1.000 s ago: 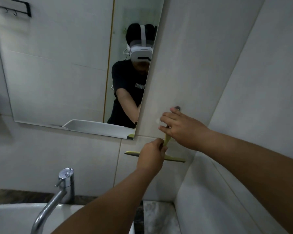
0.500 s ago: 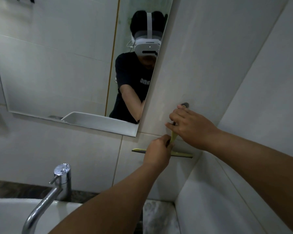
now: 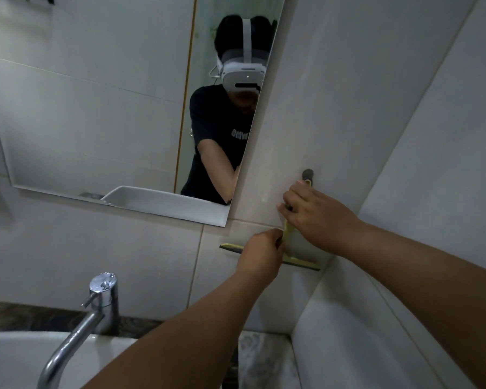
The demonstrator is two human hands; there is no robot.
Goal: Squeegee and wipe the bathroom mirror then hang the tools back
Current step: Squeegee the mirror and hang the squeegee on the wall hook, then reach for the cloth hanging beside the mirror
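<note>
Right now both hands grasp the squeegee (image 3: pixel 288 234) against the wall: left hand (image 3: pixel 260 255) low on the handle, right hand (image 3: pixel 317 214) above, below the hook (image 3: pixel 307 173)

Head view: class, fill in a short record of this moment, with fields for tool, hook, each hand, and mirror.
tool: yellow-green T-shaped squeegee, blade down, against the tiled wall
hook: small dark round wall hook, at the handle's top end
left hand: gripping the handle just above the blade
right hand: on the upper handle, below the hook
mirror: frameless rectangular wall mirror, left of the squeegee
</note>
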